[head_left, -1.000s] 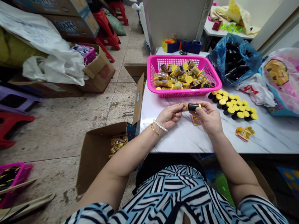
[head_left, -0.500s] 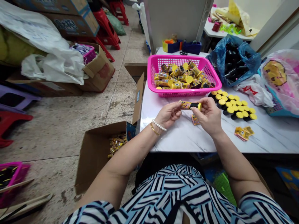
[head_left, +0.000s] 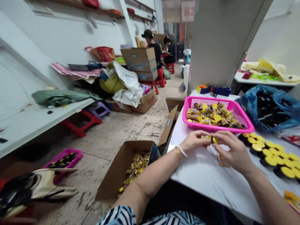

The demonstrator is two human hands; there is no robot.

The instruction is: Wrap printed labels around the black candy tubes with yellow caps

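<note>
Left hand [head_left: 194,141] and right hand [head_left: 233,150] hold a small yellow tube [head_left: 208,137], fingers clenched on it; pink basket [head_left: 217,128] sits just beyond on the worktop [head_left: 203,178], seemingly for easy reach.

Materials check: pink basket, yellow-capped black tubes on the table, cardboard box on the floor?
The pink basket looks like moulded plastic: glossy, uniform colour, regular grid of holes. The yellow-capped black tubes look plastic too, with smooth, faintly shiny caps, though that's hard to confirm from here. The cardboard box looks like matt brown cardboard, with folded flaps.
</note>
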